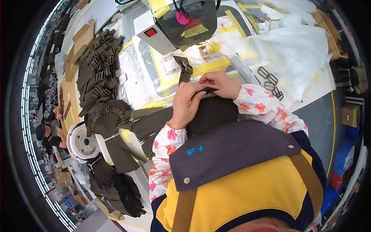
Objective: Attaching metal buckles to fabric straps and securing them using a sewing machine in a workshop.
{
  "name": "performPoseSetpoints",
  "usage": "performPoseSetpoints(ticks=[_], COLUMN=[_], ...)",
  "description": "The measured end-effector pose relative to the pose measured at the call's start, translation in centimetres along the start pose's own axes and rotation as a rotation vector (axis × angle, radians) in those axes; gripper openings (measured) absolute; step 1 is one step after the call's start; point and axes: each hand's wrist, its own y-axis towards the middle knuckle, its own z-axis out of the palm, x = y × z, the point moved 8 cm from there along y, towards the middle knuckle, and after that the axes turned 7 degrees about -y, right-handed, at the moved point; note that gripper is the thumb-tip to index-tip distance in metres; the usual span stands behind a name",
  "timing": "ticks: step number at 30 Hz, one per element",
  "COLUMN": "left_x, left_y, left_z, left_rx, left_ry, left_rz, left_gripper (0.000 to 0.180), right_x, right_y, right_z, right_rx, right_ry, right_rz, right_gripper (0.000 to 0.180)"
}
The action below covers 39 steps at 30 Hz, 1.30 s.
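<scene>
light tubes (25,108): cool white rows down the far left, basically blown out, bent into a big arc by the fisheye
plastic sheeting (286,58): tons of glare, washes out to milky white
strap pile (88,83): soaks up light, folds go nearly black
left hand (184,103) and right hand (225,85): bright, decently sharp imo
fisheye rim: heavy black vignette, left background gets tiny and mushy

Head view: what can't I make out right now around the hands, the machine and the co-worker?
- Head view, hidden: whether the dark strap end joins the buckled strap; the left hand covers the stretch between.
- Head view, cut off: the top of the white-and-black machine, by the upper edge.
- Head view, too small: what the distant co-worker handles.
</scene>
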Motion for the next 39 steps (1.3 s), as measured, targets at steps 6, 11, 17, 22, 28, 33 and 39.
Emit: performPoseSetpoints(ticks=[6, 11, 17, 22, 28, 33, 39], left_x=[4.9, 5.6, 5.9, 5.5, 7.0, 12.7, 4.5], left_y=[-2.2, -2.0, -2.4, -1.5, 1.9, -0.3, 0.9], left_z=[-1.5, -1.4, -0.8, 1.9, 0.6, -5.4, -0.6], left_rx=[0.036, 0.105, -0.001, 0.204, -0.021, -0.305, -0.04], left_ry=[-0.085, 0.073, -0.35, -0.383, 0.388, 0.426, 0.365], left_rz=[-0.433, -0.447, -0.484, -0.503, -0.165, -0.339, -0.11], left_gripper=[0.01, 0.011, 0.015, 0.027, 0.016, 0.035, 0.028], right_x=[-2.3, -2.2, 1.5, 0.8, 3.1, 1.0, -1.4], right_y=[2.4, 2.1, 0.2, -1.5, -4.0, -9.2, -9.8], right_z=[2.3, 2.8, 2.2, -1.0, -9.7, -15.5, -16.1], right_rx=[0.134, 0.149, 0.089, 0.05, -0.412, -0.535, -0.512], right_ry=[0.041, 0.054, -0.098, 0.089, -0.213, -1.134, -1.353], right_rz=[0.067, 0.084, -0.15, -0.047, -0.248, -0.203, -0.044], right_gripper=[0.008, 0.01, 0.015, 0.011, 0.013, 0.021, 0.017])
